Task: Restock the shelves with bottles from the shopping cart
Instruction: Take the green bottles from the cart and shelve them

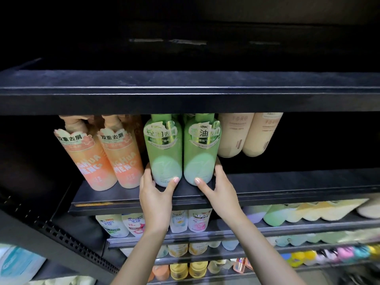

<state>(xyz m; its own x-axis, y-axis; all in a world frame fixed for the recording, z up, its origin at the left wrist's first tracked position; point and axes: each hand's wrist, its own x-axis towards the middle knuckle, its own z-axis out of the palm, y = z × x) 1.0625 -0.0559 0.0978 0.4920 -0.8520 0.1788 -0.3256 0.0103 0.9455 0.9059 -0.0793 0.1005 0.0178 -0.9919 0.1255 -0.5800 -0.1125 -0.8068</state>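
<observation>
Left hand (155, 189) grips the base of the left green bottle (164, 150), thumb on its front and fingers curled round its far side, mostly hidden behind it. Right hand (216, 187) grips the right green bottle (199, 150) the same way, thumb in front, fingers out of sight behind. Both green bottles stand touching each other on the black shelf (127, 199), their caps cut off by the shelf board above (185, 99). Left of the green bottles stand two orange pump bottles (107, 159), pump heads partly hidden. Right of the green bottles stand two beige bottles (246, 134), tops cut off, bases lost in shadow. Below the green bottles, the lower shelves hold small pouches and bottles (189, 221), blurred toward the right edge.
</observation>
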